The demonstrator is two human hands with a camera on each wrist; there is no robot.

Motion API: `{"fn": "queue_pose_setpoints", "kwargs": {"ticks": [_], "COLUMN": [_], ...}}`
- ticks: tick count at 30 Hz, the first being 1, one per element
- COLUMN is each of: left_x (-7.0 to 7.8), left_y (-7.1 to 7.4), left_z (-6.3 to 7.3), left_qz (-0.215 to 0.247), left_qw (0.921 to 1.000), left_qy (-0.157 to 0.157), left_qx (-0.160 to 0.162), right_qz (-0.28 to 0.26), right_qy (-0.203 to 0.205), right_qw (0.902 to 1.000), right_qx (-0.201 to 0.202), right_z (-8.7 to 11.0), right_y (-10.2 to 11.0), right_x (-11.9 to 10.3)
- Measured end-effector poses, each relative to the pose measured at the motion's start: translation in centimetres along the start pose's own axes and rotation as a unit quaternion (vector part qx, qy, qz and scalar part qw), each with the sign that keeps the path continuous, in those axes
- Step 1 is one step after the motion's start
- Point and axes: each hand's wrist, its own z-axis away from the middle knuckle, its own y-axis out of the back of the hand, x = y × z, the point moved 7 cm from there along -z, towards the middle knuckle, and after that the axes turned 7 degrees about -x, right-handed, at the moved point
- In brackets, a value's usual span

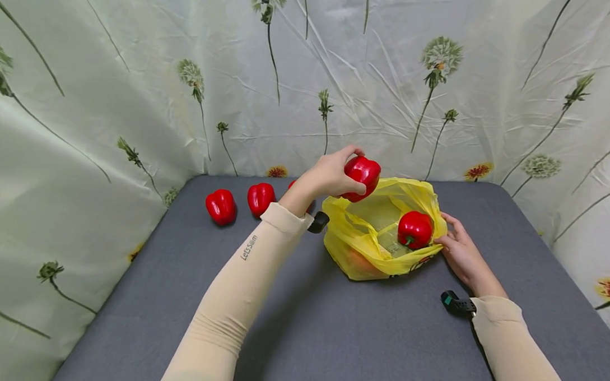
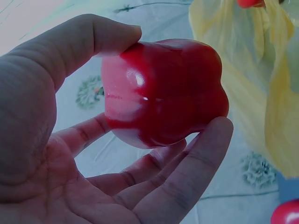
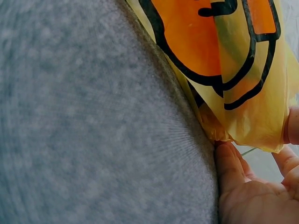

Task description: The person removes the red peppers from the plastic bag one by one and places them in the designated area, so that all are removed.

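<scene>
My left hand [image 1: 336,172] grips a red bell pepper [image 1: 364,176] above the left rim of a yellow plastic bag [image 1: 350,254]. In the left wrist view the thumb lies on one side of the held bell pepper [image 2: 163,93] and the fingers curl along the other. The bag stands with its mouth wide apart, and a second red bell pepper [image 1: 416,229] with a green stem shows inside. At the bag's right side, my right hand [image 1: 464,249] pinches the rim between thumb and fingers. The right wrist view shows the bag's orange and black print [image 3: 196,42] close by.
On the grey table [image 1: 145,297], left of the bag, lie a red bell pepper [image 1: 221,207] and another red bell pepper [image 1: 261,199]. A further one is mostly hidden behind my left forearm. A flower-patterned curtain [image 1: 299,67] hangs along the table's back and sides.
</scene>
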Motion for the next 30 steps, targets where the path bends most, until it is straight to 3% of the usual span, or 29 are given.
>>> {"fn": "queue_pose_setpoints", "kwargs": {"ticks": [17,30], "left_x": [-5.6,-12.2], "left_y": [3.0,4.2], "left_z": [5.8,10.8], "left_qz": [-0.009,0.005], "left_qw": [0.9977,0.9914], "left_qy": [0.035,0.094], "left_qx": [0.058,0.091], "right_qz": [0.002,-0.04], "right_qy": [0.0,0.021], "right_qw": [1.0,0.9989], "right_qx": [-0.003,0.005], "right_z": [0.2,0.1], "right_y": [0.0,-0.3], "right_x": [0.0,-0.1]}}
